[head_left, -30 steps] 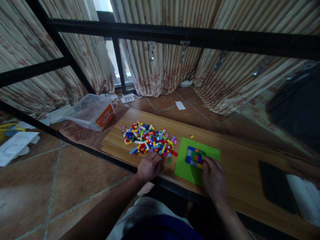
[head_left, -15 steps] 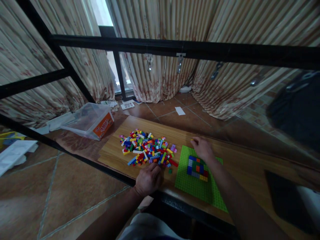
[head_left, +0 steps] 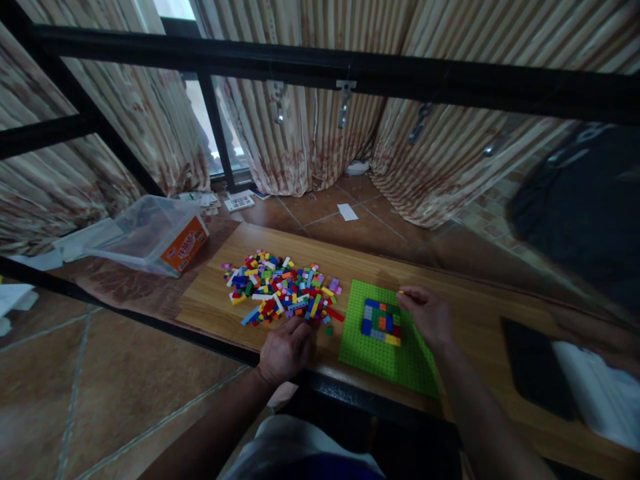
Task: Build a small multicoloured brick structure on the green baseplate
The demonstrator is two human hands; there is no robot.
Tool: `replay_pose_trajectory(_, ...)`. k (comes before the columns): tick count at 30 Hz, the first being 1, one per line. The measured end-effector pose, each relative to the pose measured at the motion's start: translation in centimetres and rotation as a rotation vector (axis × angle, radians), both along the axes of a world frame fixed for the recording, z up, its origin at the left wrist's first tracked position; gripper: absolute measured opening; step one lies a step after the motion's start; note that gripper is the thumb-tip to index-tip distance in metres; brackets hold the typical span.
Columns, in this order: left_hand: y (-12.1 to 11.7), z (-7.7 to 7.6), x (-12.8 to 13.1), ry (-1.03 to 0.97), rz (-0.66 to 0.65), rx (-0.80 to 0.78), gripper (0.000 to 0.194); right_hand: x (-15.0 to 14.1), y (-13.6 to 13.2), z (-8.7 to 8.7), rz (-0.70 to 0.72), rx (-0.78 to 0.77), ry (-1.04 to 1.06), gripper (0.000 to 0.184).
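My right hand [head_left: 427, 317] is over the right part of the green baseplate [head_left: 387, 370], thumb and fingers pinched at a small yellow brick [head_left: 401, 292]. To the left of these fingers, a flat rectangle of bricks [head_left: 374, 325] in blue, grey, green, orange, red and yellow sits on the baseplate. My left hand [head_left: 286, 350] rests closed at the table's near edge, just in front of the pile of loose bricks [head_left: 280, 290]. Its curled fingers hide whatever may be inside. A single green brick [head_left: 329, 331] lies between the left hand and the baseplate.
The wooden table [head_left: 310, 243] carries a dark flat object [head_left: 535, 367] and a white package [head_left: 600, 393] at the right. A clear plastic box [head_left: 145, 233] with an orange label stands at the left end. Black metal bars [head_left: 300, 57] cross beyond the table.
My right hand has moved right and back from above the baseplate's far edge, uncovering more of the brick rectangle. My left hand stays by the pile. The whole view has shifted a little.
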State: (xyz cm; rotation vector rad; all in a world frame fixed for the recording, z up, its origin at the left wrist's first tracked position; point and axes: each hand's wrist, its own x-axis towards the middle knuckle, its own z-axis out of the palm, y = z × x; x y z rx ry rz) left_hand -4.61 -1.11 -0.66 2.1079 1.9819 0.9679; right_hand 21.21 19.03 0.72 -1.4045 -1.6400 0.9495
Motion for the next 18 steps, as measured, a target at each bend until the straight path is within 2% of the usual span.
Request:
replay_pose_trajectory(4,-0.1,0.0,0.0,0.018,0.010,-0.009,0.015,2.3,-4.1,-0.6,-0.065,-0.145,0.090,0.041)
replay_pose_trajectory(8,-0.1,0.0,0.0,0.033,0.011,-0.029,0.015,2.9,-6.3,-0.3,-0.043,-0.125,-0.021,0.039)
replay_pose_trajectory(12,0.0,-0.1,-0.1,0.029,0.011,-0.030,0.016,2.3,-6.2,0.3,-0.013,0.018,-0.136,0.036)
replay_pose_trajectory(18,0.0,-0.1,0.0,0.027,0.015,-0.012,0.016,1.1,-4.4,0.2,0.080,0.084,-0.191,0.029)
